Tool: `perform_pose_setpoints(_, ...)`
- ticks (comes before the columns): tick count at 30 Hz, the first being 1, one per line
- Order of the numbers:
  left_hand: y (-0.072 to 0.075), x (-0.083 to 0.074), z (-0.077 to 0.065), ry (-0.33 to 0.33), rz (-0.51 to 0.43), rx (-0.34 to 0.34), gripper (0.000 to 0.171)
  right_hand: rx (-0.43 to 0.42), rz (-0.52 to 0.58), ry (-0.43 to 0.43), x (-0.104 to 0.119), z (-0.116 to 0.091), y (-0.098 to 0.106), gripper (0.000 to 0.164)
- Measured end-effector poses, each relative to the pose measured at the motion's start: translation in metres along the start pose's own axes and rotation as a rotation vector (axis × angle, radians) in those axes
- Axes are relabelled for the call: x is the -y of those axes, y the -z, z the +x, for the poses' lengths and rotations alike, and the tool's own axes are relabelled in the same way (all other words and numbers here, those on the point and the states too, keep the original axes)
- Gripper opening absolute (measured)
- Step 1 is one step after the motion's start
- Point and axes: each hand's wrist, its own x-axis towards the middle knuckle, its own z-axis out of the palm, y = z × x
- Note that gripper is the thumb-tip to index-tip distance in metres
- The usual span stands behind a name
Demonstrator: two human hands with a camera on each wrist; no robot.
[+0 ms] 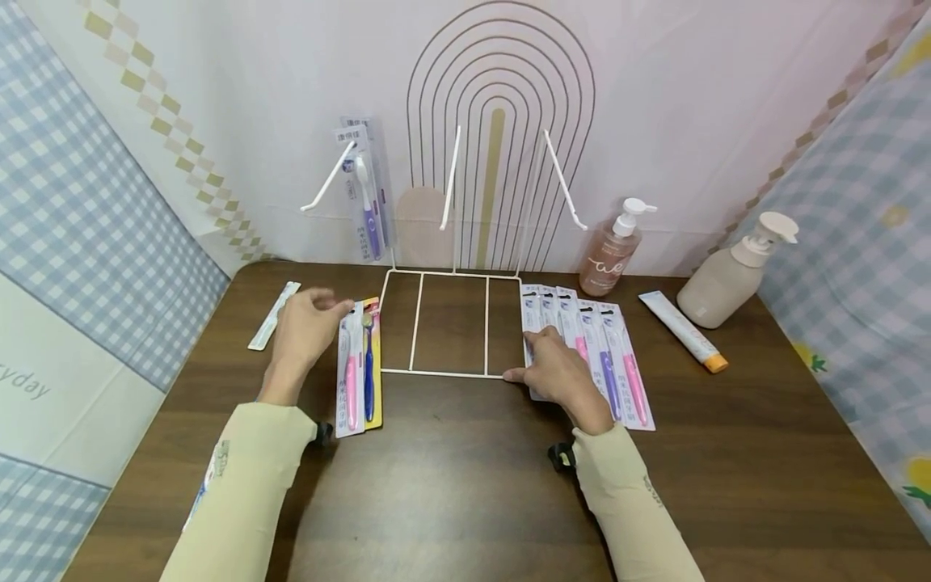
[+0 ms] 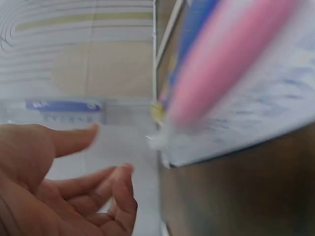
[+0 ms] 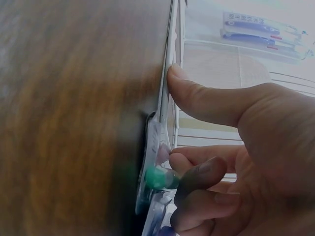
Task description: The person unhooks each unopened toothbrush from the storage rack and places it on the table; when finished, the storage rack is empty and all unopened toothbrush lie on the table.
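Observation:
My left hand (image 1: pixel 305 327) hovers just left of two packaged toothbrushes: a pink one (image 1: pixel 352 388) and a blue one on yellow card (image 1: pixel 369 364). In the left wrist view its thumb and fingers (image 2: pixel 74 140) are apart, with nothing between them. My right hand (image 1: pixel 556 368) rests over a fanned row of packaged toothbrushes (image 1: pixel 631 376), its thumb touching the front right corner of a white wire rack (image 1: pixel 447 374). The right wrist view shows its fingertips at a pack with a green part (image 3: pixel 156 178). Purple toothbrush packs (image 1: pixel 369 206) hang on the rack's left hook.
The middle hook (image 1: pixel 451 182) and right hook (image 1: pixel 566 182) stick out forward. A pink pump bottle (image 1: pixel 605 259), a cream tube (image 1: pixel 684 330) and a beige pump bottle (image 1: pixel 720 287) stand or lie at right. A thin white packet (image 1: pixel 272 317) lies at far left.

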Motion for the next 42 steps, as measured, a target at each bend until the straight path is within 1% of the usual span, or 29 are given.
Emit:
perform_pose_setpoints(2,0.009,-0.034,-0.006,-0.041,-0.058,-0.014,0.073,-0.002,0.006,0.000,0.000,-0.001,0.000,0.100)
perform_pose_setpoints(4,0.018,-0.064,-0.012,-0.073,-0.112,-0.028,0.077,-0.005,0.010,0.002,0.001,-0.002,0.001,0.099)
perform_pose_setpoints(7,0.023,-0.087,-0.006,-0.109,-0.157,-0.082,0.077,-0.009,0.009,0.008,0.002,-0.003,0.001,0.098)
perform_pose_setpoints(10,0.025,-0.101,0.005,-0.129,-0.214,-0.120,0.071,-0.017,0.006,0.003,0.002,-0.004,0.002,0.097)
perform_pose_setpoints(14,0.025,-0.113,0.019,-0.146,-0.302,-0.154,0.057,-0.011,0.015,-0.010,0.001,-0.005,0.002,0.098)
perform_pose_setpoints(17,0.026,-0.121,0.026,-0.146,-0.339,-0.166,0.050,-0.009,0.015,-0.003,-0.002,-0.005,0.001,0.099)
perform_pose_setpoints(22,0.022,-0.132,0.029,-0.159,-0.359,-0.163,0.042,-0.020,0.008,-0.011,-0.006,-0.010,0.001,0.098)
perform_pose_setpoints(28,0.017,-0.136,0.027,-0.139,-0.375,-0.179,0.029,-0.008,0.027,-0.030,-0.001,-0.018,0.006,0.098)
perform_pose_setpoints(32,0.022,-0.136,0.029,-0.149,-0.368,-0.191,0.026,-0.013,0.033,-0.017,0.001,-0.012,0.003,0.098)
perform_pose_setpoints(36,0.029,-0.138,0.028,-0.152,-0.358,-0.194,0.028,-0.017,0.015,-0.006,0.002,-0.005,0.000,0.097)
perform_pose_setpoints(40,0.031,-0.142,0.024,-0.140,-0.314,-0.176,0.032,-0.015,0.009,-0.006,0.003,-0.002,0.001,0.096)
perform_pose_setpoints(42,0.030,-0.145,0.022,-0.146,-0.279,-0.161,0.033,-0.015,0.007,-0.007,0.003,-0.002,0.000,0.096)
